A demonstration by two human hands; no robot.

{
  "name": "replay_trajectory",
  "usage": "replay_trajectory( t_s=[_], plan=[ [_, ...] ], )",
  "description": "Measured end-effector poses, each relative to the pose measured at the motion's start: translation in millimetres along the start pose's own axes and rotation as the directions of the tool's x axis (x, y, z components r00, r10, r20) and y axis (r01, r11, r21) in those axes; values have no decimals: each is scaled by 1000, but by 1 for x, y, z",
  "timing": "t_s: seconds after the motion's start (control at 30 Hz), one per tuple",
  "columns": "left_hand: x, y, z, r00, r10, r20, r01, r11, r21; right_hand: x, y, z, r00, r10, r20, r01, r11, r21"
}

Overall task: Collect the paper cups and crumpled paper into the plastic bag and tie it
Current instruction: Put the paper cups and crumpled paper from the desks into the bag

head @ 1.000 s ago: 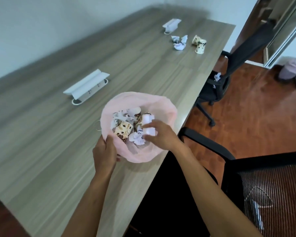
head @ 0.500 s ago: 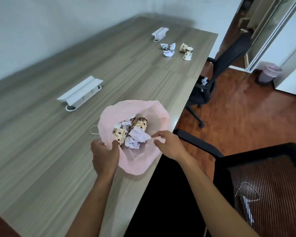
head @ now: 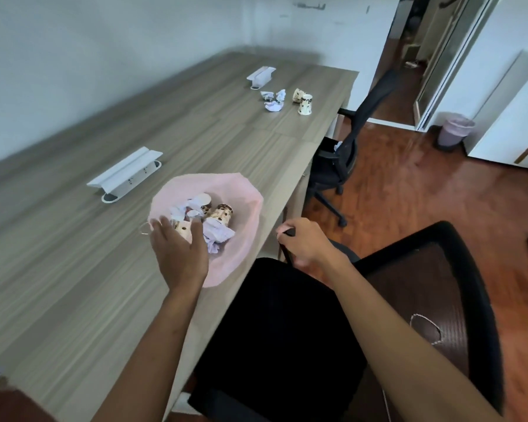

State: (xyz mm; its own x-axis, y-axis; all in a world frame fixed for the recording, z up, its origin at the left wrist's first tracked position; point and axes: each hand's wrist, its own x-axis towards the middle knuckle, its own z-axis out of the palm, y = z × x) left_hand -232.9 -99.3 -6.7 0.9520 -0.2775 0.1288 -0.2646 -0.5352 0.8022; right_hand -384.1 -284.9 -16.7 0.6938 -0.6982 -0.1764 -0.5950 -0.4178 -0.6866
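The pink plastic bag [head: 244, 208] sits open near the table [head: 73, 269] edge so trash drops in, the left hand [head: 180, 251] spread wide over it and the right hand [head: 302, 242] gripping the chair armrest [head: 287, 251].

Wide bare tabletop [head: 195, 132] between the pink bag [head: 244, 202] and the far cups [head: 304, 102] and crumpled paper [head: 273, 100], only two white cable boxes [head: 125, 175] off toward the wall. Alongside the table edge, cramped: near chair [head: 439, 284], then far chair [head: 342, 166].
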Motion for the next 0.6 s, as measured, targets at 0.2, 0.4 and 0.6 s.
replay_trajectory(
  t_s=[0.2,0.4,0.6],
  plan=[
    [-93,48,33,974,149,171,-145,989,-39,-49,60,-71,996,9,-90,-25,983,-181],
    [-207,81,72,828,234,509,-240,969,-56,-114,123,-143,932,-47,-358,-51,965,-258],
    [-291,106,95,589,148,795,-208,978,-29,-151,181,-173,899,81,-431,-180,964,-196]
  ],
)
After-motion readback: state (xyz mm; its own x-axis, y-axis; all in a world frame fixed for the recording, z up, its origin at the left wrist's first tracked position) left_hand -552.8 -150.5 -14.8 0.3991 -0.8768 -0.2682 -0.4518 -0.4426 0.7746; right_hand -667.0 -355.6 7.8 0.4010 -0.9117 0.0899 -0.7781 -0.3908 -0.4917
